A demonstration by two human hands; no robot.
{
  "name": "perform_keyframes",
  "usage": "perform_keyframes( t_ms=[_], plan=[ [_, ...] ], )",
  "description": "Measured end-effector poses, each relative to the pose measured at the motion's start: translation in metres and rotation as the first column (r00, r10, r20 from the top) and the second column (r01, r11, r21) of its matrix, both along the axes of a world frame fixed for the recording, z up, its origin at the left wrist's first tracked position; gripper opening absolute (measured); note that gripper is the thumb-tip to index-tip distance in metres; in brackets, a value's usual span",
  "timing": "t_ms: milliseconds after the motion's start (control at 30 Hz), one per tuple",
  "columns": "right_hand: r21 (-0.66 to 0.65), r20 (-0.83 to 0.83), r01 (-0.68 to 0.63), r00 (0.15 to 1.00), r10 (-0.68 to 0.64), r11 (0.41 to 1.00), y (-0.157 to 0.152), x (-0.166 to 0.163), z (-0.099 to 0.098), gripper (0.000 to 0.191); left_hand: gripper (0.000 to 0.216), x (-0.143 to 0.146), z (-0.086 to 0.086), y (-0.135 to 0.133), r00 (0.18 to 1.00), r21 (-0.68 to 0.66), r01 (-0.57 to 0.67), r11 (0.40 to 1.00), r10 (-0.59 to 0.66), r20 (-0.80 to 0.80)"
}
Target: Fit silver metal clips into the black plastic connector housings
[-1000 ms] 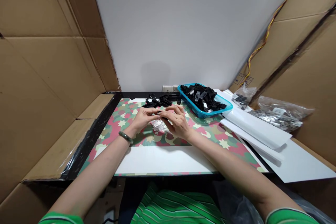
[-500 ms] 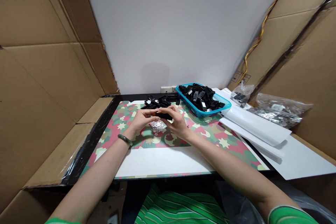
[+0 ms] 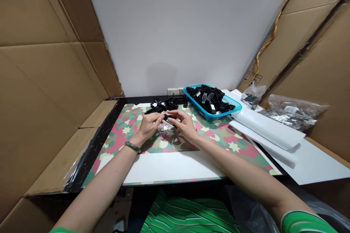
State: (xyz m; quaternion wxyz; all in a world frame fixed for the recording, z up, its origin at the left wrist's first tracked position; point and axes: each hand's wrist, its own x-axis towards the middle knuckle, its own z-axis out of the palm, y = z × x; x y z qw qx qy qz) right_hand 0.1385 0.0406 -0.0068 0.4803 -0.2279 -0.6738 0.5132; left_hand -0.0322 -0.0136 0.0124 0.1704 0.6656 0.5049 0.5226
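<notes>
Between both hands, a small black plastic piece (image 3: pixel 170 119) is held above the patterned mat. My left hand (image 3: pixel 149 126) pinches its left end with thumb and fingers; a dark green bangle (image 3: pixel 132 147) circles that wrist. My right hand (image 3: pixel 184 124) grips the other end, thumb in front and fingers behind. Just below lies a heap of small shiny, clear or silvery bits (image 3: pixel 165 130). Behind the hands is a loose pile of black plastic pieces (image 3: pixel 161 105). The exact kind of the held piece is too small to tell.
A blue basket (image 3: pixel 209 117) full of black pieces stands at the back right. Farther right are white sheets (image 3: pixel 269 131) and clear bags of parts (image 3: pixel 292 114). Cardboard walls (image 3: pixel 35 80) flank the table, with a white wall (image 3: pixel 177 25) behind and twisted yellow wires (image 3: pixel 273 34) at right.
The black piece has been turned between my fingers and now shows less of its long side. My right thumb has moved up onto it, and the view has shifted slightly.
</notes>
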Motion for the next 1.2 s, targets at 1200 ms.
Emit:
perform_keyframes(
  t_ms=[1200],
  plan=[
    [-0.537,-0.264,-0.278,0.952,0.154,0.797,0.021,0.003,0.003,0.040,0.039,0.000,-0.009,0.013,0.734,-0.325,0.010,0.946,0.214,0.645]
  ],
)
